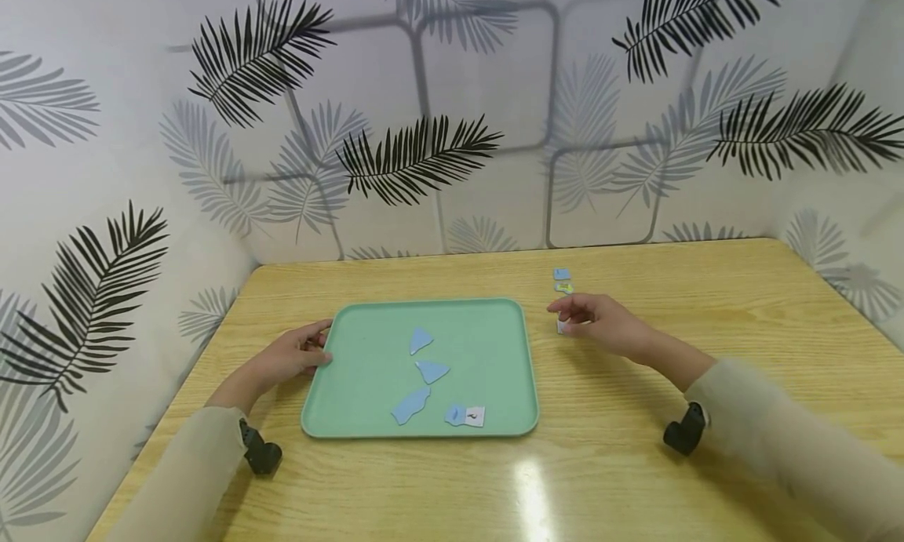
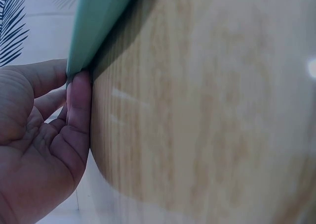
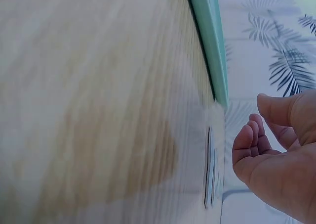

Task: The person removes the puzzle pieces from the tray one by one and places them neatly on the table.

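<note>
My left hand (image 1: 293,354) grips the left rim of a mint-green tray (image 1: 374,424). In the left wrist view, its thumb and fingers meet the edge of the tray (image 2: 101,26). On the tray lie blue flat pieces with irregular outlines, among them a wedge-shaped piece (image 1: 420,340) and a long jagged piece (image 1: 412,405). A small white piece with a dark mark (image 1: 475,416) lies against a blue one (image 1: 455,415). My right hand (image 1: 600,322) hovers over a small whitish piece (image 1: 561,325), partly hidden by the fingers. In the right wrist view, its loosely bent fingers hold nothing visible.
Beyond my right hand, a small blue piece (image 1: 561,274) and a blue-and-yellow piece (image 1: 564,288) lie on the wooden table (image 1: 706,291). A leaf-patterned wall covering (image 1: 480,197) stands along the back and sides.
</note>
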Available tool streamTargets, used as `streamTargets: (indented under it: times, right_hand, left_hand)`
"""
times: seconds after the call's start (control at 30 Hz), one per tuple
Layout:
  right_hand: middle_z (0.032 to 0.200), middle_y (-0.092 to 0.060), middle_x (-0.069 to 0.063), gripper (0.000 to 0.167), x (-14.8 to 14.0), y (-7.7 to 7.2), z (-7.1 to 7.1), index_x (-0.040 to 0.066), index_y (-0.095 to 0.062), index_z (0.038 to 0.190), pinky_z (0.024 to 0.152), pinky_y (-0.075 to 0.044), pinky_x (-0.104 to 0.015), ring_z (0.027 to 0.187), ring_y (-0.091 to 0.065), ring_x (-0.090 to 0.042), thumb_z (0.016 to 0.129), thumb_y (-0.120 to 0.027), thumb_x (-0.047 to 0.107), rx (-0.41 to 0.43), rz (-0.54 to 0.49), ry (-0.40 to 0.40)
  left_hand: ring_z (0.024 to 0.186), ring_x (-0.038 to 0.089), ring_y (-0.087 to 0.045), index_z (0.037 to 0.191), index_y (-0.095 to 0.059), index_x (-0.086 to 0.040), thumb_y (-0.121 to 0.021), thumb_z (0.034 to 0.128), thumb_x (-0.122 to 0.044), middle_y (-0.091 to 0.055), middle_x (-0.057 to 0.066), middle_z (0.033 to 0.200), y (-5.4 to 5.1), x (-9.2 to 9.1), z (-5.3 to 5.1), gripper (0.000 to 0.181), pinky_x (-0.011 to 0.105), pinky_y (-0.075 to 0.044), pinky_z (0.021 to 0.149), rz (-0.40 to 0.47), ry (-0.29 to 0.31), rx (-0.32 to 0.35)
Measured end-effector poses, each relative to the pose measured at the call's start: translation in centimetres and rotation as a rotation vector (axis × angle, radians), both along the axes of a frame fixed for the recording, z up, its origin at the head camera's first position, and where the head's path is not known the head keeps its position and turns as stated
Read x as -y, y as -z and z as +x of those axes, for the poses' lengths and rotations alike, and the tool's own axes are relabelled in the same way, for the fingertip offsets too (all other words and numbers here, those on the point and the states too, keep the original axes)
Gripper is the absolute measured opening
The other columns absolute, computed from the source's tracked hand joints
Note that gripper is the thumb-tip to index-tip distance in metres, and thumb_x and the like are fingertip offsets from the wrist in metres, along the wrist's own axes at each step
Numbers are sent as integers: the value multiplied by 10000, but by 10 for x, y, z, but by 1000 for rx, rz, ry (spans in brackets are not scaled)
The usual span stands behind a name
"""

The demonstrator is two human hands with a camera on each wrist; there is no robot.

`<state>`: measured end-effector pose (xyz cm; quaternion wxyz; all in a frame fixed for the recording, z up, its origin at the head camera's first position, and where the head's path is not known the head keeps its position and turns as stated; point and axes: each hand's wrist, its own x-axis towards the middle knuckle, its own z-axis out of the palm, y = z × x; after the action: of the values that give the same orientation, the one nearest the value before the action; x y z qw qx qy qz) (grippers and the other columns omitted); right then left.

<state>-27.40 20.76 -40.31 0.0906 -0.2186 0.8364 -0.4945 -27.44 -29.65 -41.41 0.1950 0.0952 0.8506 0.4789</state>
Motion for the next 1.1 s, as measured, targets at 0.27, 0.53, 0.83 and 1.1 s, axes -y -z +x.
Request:
streamTargets:
  times: [0.27, 0.53, 0.83, 1.1]
  right_hand:
    - [1077, -534, -216, 324, 23, -1, 14, -96, -554, 1256, 793, -480, -253, 951, -519, -244, 936, -582, -54, 12, -44, -41]
    - [1073, -540, -210, 328, 48, -5, 30, -80, -557, 1260, 797, -467, -260, 979, -510, -262, 936, -589, -39, 77, -78, -100]
    - [1077, -569, -207, 325, 73, -4, 42, -56, -594, 1237, 829, -455, -284, 973, -531, -245, 915, -627, -34, 84, -61, -193]
    - [1061, -568, -196, 322, 92, -1, 53, -63, -599, 1222, 832, -473, -291, 938, -567, -215, 903, -633, -31, 96, -64, -250]
  left_hand:
    - [908, 237, -423, 1545, -196, -17, -564, 977, -60, -419, 167, 1130, 0, 0, -1, 678, 330, -477, 713, 2, 1, -1]
    - [920, 244, -435, 1544, -209, -23, -558, 982, -72, -426, 163, 1123, 1, 0, -2, 664, 351, -476, 731, -5, 15, -7]
    - [905, 249, -437, 1546, -196, -20, -564, 979, -63, -439, 170, 1114, 0, 0, -1, 678, 339, -470, 709, 8, 10, -2]
    - [895, 245, -433, 1545, -198, -21, -564, 982, -65, -441, 168, 1110, 1, 1, 0, 673, 334, -461, 703, 3, 10, -5]
